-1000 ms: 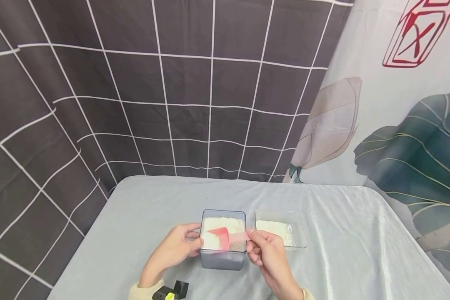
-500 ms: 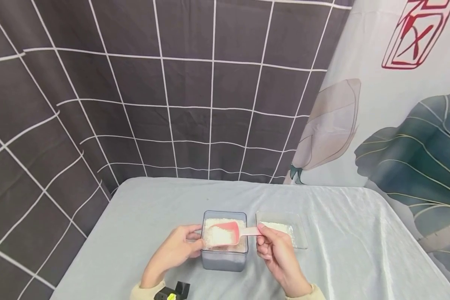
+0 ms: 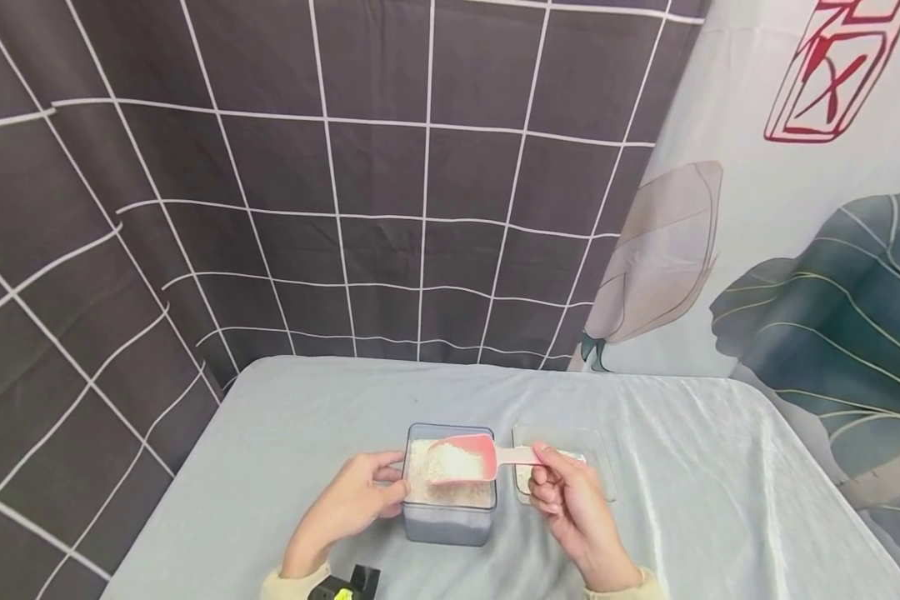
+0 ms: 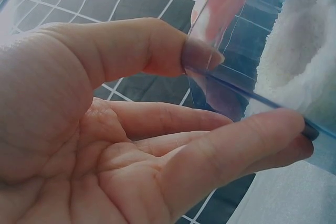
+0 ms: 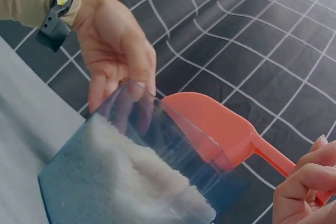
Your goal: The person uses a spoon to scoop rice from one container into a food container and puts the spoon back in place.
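Note:
A pink scoop (image 3: 482, 454) carries a heap of white grainy food and is level over the blue-grey see-through box (image 3: 448, 527). Between thumb and fingers my right hand (image 3: 581, 512) grips the scoop's handle, to the right of the box. White grains (image 3: 453, 497) fill much of the box, with a hollow in their surface. My left hand (image 3: 348, 502) steadies the box's left side, thumb and fairly straight fingertips at its rim, as the left wrist view shows closely. In the right wrist view, the scoop (image 5: 210, 121) overlaps the box's upper wall.
A shallow clear tray (image 3: 606, 475) holding white grains sits just right of the box, partly behind my right hand. Pale blue cloth (image 3: 330, 408) covers the table. A dark gridded curtain (image 3: 375, 250) hangs behind it, with a printed white one at the right.
My right hand has lifted the loaded scoop from the grains and shifted it rightward, levelling it above the box. The left hand keeps its place at the box's side.

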### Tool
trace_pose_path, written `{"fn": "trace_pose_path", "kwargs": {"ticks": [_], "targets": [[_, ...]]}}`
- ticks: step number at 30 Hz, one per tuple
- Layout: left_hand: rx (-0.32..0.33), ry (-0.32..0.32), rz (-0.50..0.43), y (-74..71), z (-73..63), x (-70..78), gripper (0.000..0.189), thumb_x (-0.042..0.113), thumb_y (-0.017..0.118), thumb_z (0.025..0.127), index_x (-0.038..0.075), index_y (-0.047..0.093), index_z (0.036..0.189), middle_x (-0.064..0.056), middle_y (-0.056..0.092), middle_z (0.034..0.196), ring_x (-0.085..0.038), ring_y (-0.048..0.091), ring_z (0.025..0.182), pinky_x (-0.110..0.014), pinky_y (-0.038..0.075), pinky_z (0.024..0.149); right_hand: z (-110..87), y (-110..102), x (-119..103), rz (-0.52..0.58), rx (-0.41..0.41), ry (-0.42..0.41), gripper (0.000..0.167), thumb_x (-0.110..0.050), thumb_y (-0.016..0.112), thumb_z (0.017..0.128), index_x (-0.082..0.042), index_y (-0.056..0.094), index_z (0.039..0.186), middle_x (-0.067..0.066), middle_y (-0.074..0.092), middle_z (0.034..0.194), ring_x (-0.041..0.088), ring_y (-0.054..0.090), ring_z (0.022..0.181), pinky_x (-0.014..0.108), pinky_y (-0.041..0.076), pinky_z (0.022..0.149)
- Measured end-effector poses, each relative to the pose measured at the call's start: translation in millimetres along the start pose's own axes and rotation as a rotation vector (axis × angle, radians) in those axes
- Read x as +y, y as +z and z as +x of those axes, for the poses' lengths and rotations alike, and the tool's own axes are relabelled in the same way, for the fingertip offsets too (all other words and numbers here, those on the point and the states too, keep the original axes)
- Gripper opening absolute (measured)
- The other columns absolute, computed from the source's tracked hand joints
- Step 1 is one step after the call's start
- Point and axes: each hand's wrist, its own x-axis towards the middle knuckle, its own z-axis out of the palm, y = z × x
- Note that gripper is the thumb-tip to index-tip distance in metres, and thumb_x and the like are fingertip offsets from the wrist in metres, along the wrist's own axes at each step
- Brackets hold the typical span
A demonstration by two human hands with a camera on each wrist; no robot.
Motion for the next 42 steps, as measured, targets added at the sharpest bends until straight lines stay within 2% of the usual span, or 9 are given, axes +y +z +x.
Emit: {"fn": "trace_pose_path", "kwargs": {"ticks": [6,15,19,24,28,33,40,42], "targets": [[0.007,0.002,-0.007,0.5,1.0,-2.4,0.056,0.007,0.057,0.082,-0.017,0.037,0.129,-0.030,0.058,0.111,-0.028,0.065,0.086,-0.034,0.058,0.070,-0.2,-4,-8,0.033,-0.024,0.014,0.033,-0.011,0.034,0.098,-0.009,0.057,0.076,-0.006,0.053,0.060,0.002,0.024,0.049,0.007,0.021,0.039],[-0.010,0.014,-0.018,1.2,1.3,-1.1,0.056,0.006,0.056,0.082,-0.018,0.037,0.129,-0.030,0.058,0.110,-0.029,0.065,0.087,-0.034,0.058,0.070,-3.3,-16,-23,0.073,-0.059,0.003,0.039,-0.009,0.028,0.099,-0.009,0.057,0.073,-0.006,0.053,0.060,0.003,0.022,0.050,0.009,0.017,0.039],[-0.007,0.014,-0.012,0.7,1.2,0.0,0.057,0.007,0.057,0.082,-0.018,0.037,0.129,-0.030,0.058,0.110,-0.028,0.065,0.086,-0.034,0.058,0.070,-3.6,-24,-32,0.085,-0.038,-0.008,0.037,-0.010,0.029,0.099,-0.010,0.055,0.073,-0.006,0.053,0.060,0.003,0.021,0.051,0.009,0.017,0.040],[-0.003,0.007,-0.002,0.0,1.2,0.1,0.057,0.008,0.057,0.082,-0.017,0.037,0.130,-0.028,0.059,0.110,-0.026,0.065,0.085,-0.033,0.058,0.070,-4.6,-40,-44,0.160,-0.071,-0.027,0.039,-0.011,0.025,0.100,-0.009,0.056,0.076,-0.004,0.054,0.061,0.004,0.018,0.052,0.011,0.013,0.041],[-0.009,0.026,0.004,0.3,1.1,-0.1,0.057,0.008,0.056,0.082,-0.017,0.038,0.129,-0.028,0.060,0.109,-0.027,0.066,0.085,-0.033,0.058,0.069,-7.9,-57,-53,0.240,-0.119,-0.070,0.041,-0.011,0.021,0.101,-0.005,0.055,0.079,-0.002,0.054,0.061,0.004,0.014,0.052,0.011,0.009,0.042],[-0.004,0.040,0.004,0.6,1.5,0.4,0.056,0.007,0.056,0.081,-0.018,0.038,0.128,-0.028,0.060,0.109,-0.028,0.065,0.087,-0.033,0.058,0.069,-10.3,-74,-64,0.311,-0.138,-0.113,0.043,-0.010,0.018,0.101,0.000,0.055,0.081,0.002,0.056,0.063,0.005,0.012,0.053,0.012,0.010,0.043],[0.002,0.018,0.010,0.0,0.1,1.3,0.057,0.008,0.056,0.081,-0.017,0.037,0.129,-0.029,0.059,0.110,-0.027,0.065,0.088,-0.032,0.058,0.070,-12.6,-93,-74,0.344,-0.158,-0.106,0.045,-0.010,0.016,0.101,0.002,0.055,0.083,0.006,0.058,0.066,0.006,0.013,0.053,0.012,0.012,0.043],[0.003,0.017,0.003,0.2,0.1,1.2,0.057,0.008,0.056,0.082,-0.018,0.037,0.129,-0.029,0.058,0.111,-0.028,0.065,0.089,-0.032,0.058,0.070,-13.7,-97,-77,0.307,-0.125,-0.119,0.044,-0.009,0.018,0.101,0.002,0.056,0.082,0.006,0.058,0.065,0.007,0.013,0.053,0.013,0.009,0.043]]}}
